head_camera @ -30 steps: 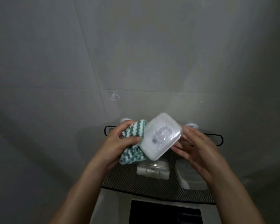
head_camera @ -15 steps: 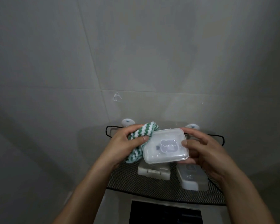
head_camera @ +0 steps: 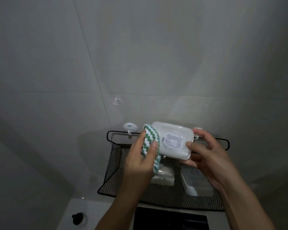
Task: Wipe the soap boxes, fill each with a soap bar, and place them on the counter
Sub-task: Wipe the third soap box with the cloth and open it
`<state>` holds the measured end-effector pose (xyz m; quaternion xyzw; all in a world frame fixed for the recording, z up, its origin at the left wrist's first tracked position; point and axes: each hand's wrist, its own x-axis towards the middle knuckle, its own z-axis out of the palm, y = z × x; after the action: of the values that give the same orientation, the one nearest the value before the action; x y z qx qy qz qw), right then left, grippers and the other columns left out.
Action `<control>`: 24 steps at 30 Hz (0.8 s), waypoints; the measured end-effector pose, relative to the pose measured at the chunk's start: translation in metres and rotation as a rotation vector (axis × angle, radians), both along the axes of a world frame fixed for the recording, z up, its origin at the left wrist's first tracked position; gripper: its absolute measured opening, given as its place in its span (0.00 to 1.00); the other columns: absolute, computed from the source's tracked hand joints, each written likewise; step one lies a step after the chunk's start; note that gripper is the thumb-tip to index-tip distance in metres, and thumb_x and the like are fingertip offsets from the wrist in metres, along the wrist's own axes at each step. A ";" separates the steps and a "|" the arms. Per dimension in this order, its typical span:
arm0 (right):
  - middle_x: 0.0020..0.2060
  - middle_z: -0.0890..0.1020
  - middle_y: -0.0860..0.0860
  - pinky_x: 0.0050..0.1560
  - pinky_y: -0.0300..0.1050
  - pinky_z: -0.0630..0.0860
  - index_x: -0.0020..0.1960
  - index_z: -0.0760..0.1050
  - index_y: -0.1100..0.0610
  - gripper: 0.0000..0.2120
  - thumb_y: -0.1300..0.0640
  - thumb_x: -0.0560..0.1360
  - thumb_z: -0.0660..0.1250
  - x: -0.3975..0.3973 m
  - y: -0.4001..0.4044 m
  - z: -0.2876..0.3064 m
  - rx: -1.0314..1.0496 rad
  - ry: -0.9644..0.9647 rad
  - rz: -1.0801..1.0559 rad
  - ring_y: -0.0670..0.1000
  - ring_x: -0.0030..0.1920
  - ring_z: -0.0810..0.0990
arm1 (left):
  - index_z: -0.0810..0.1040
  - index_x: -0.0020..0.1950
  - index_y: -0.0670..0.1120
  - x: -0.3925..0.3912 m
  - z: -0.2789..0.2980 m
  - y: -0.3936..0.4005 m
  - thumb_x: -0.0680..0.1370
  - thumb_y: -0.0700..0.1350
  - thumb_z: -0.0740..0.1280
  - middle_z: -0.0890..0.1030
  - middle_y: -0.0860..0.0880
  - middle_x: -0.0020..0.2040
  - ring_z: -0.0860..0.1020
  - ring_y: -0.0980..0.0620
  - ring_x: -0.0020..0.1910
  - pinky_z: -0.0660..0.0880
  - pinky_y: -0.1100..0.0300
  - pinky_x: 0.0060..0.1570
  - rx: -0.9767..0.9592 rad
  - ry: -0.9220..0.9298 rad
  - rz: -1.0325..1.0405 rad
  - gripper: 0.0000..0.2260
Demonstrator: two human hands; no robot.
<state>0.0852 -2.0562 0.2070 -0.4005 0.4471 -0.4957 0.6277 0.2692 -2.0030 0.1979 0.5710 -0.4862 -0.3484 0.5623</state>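
Soap box [head_camera: 174, 141] held above the wire basket [head_camera: 113, 165], long axis 9-to-3. Right hand [head_camera: 206, 156] grips its 3 o'clock end; left hand [head_camera: 143, 156] presses a pinched cloth [head_camera: 150, 145] on its 9 o'clock end.

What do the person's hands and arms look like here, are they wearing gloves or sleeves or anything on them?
Both arms come up from the bottom edge and are bare for as far as the frame shows: no sleeves, no gloves. The left hand and right hand show no ring, watch or bracelet that can be made out. Fingernails look short and unpainted. The light is dim, so fine marks cannot be ruled out.
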 end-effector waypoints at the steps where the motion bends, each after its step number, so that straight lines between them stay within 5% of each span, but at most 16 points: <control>1: 0.42 0.86 0.59 0.42 0.52 0.83 0.57 0.80 0.48 0.19 0.68 0.73 0.71 -0.001 0.001 0.001 -0.008 0.032 0.008 0.57 0.40 0.85 | 0.72 0.74 0.52 -0.002 0.000 0.000 0.81 0.52 0.63 0.77 0.54 0.68 0.74 0.59 0.68 0.70 0.50 0.70 0.000 0.035 0.025 0.21; 5: 0.46 0.85 0.66 0.46 0.52 0.81 0.57 0.82 0.49 0.19 0.68 0.72 0.73 -0.003 0.005 0.007 -0.020 0.071 0.049 0.58 0.42 0.84 | 0.74 0.72 0.48 -0.002 0.000 0.001 0.79 0.48 0.62 0.79 0.52 0.65 0.77 0.55 0.65 0.73 0.47 0.67 -0.013 0.073 0.080 0.21; 12: 0.44 0.84 0.67 0.39 0.49 0.83 0.54 0.80 0.53 0.19 0.71 0.69 0.74 0.009 0.011 0.002 -0.014 0.011 0.020 0.62 0.42 0.86 | 0.74 0.53 0.52 -0.010 -0.006 0.001 0.77 0.41 0.72 0.81 0.50 0.46 0.82 0.51 0.44 0.80 0.42 0.44 -0.102 0.049 0.289 0.11; 16: 0.43 0.85 0.66 0.38 0.46 0.83 0.52 0.80 0.50 0.20 0.71 0.69 0.74 0.014 0.011 0.001 -0.037 -0.007 0.005 0.61 0.42 0.86 | 0.73 0.47 0.54 -0.028 -0.006 0.007 0.75 0.43 0.73 0.80 0.46 0.48 0.81 0.48 0.46 0.79 0.43 0.43 -0.026 0.053 0.226 0.11; 24: 0.41 0.86 0.63 0.37 0.48 0.83 0.49 0.81 0.46 0.20 0.71 0.70 0.74 0.005 0.009 0.008 -0.068 0.048 0.010 0.58 0.37 0.85 | 0.73 0.40 0.52 -0.037 -0.016 0.014 0.68 0.36 0.75 0.80 0.50 0.46 0.80 0.56 0.44 0.77 0.60 0.38 0.032 0.023 0.123 0.15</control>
<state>0.0901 -2.0475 0.2148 -0.4359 0.4429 -0.4976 0.6051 0.2321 -1.9891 0.1815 0.6049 -0.4381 -0.3274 0.5787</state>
